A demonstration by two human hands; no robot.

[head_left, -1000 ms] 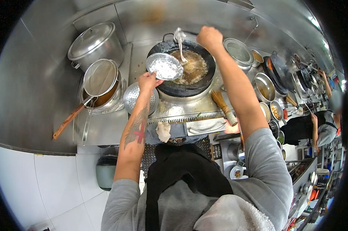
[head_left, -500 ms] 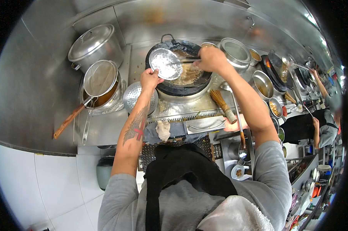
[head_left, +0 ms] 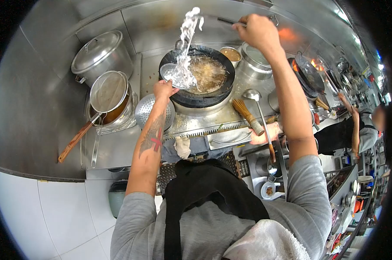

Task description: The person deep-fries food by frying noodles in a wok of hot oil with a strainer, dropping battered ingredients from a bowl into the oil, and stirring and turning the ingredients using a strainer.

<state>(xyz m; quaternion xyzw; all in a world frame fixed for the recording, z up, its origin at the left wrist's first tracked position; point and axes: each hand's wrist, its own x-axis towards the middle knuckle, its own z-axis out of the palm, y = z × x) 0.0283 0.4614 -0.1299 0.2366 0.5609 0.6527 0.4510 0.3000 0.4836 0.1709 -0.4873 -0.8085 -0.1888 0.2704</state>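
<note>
Fingers of the right hand [head_left: 260, 31], top of frame, closed around slim dark sticks [head_left: 226, 20]; fingers of the left hand [head_left: 163, 90], left of centre, gripping the near rim of a shallow round silver metal bowl [head_left: 167, 70].

Long, limp, white-coated strips [head_left: 188, 32] hang from the stick tips, upper centre. Long axis near vertical, top leaning slightly right; lower end reaches down into the bowl. Sticks run left from the hand, close to level.

Bowl sits over the left side of a round black wok [head_left: 229, 86] of bubbling brown oil [head_left: 209, 71]. Right of the wok, a small metal pot of brown liquid [head_left: 230, 54]; below it, a straw brush [head_left: 247, 116] and a long-handled metal ladle [head_left: 259, 108]. Upper left, a lidded silver stockpot [head_left: 99, 52].

Against half a second ago: right hand was low over the wok, sticks across the bowl; now it is high, strips lifted with it. Bowl shows narrower, more edge-on. Small pot now in plain view.

Hard to read: stick tips, lost in the white coating; bowl's contents, partly behind the strips. Left forearm overlaps a perforated metal skimmer [head_left: 150, 113]. Another person [head_left: 347, 134], right edge, distorted.
</note>
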